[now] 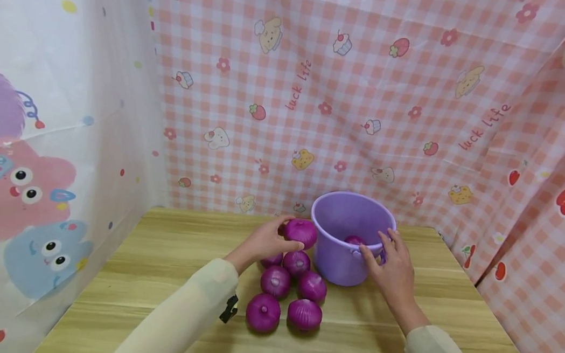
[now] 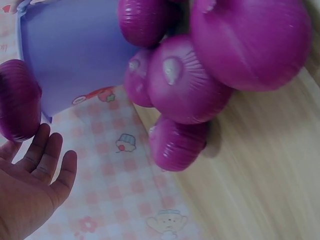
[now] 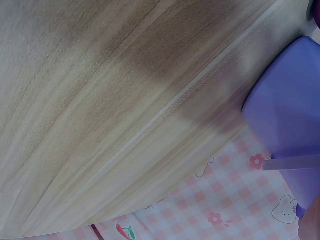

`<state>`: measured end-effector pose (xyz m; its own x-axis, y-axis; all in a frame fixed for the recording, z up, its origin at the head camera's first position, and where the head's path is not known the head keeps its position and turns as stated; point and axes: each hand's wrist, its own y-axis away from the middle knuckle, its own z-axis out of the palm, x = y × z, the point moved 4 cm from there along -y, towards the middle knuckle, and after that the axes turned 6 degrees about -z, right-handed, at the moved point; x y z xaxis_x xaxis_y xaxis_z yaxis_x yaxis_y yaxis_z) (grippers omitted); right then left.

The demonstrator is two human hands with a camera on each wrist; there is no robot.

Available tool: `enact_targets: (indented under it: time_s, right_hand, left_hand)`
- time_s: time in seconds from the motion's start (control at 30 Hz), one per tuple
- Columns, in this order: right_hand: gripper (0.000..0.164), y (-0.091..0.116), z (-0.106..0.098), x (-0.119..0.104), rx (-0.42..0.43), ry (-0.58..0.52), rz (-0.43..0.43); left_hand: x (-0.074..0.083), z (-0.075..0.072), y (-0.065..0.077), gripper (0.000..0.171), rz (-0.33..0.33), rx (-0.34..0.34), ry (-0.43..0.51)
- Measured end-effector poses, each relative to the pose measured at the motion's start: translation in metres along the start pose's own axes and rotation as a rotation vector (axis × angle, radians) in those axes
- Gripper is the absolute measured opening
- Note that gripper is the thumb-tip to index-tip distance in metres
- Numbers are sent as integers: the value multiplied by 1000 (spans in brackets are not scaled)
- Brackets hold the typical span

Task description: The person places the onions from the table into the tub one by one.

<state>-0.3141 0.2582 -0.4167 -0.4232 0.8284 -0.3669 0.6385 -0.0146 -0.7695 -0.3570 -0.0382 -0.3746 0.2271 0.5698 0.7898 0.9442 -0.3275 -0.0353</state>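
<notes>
My left hand (image 1: 267, 241) holds a red onion (image 1: 300, 234) just left of the rim of a purple bucket (image 1: 337, 263). In the left wrist view, the held onion (image 2: 19, 100) is at the left edge, above the fingers. Another onion (image 1: 354, 240) shows inside the bucket, partly hidden by the front rim. At the bucket's right front, my right hand (image 1: 394, 270) grips the rim, thumb and fingers spread along it. On the table left of the bucket lie several more red onions (image 1: 275, 282), one partly covered by the left hand.
The bucket and onions stand on a wood-grain table (image 1: 159, 282). Close behind the bucket hangs a pink checked curtain (image 1: 245, 158), and a white printed curtain (image 1: 116, 112) hangs at the left. In the right wrist view, the bucket's handle (image 3: 292, 163) lies against its side.
</notes>
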Motion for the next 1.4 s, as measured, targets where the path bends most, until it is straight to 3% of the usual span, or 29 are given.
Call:
enact_targets:
  time_s: [0.33,0.83,1.4]
  right_hand:
    - [60,-1,1,3,7,9,-9]
    - [58,-1,-1,1,4,5,-12]
    - [58,-1,0,1,-3,11,-22]
  left_hand:
    - [23,1,-9,81,16,-20,43]
    - [55,4,-30,75,75,-1,-5]
    - [89,22,-55,76,56,-3,-27]
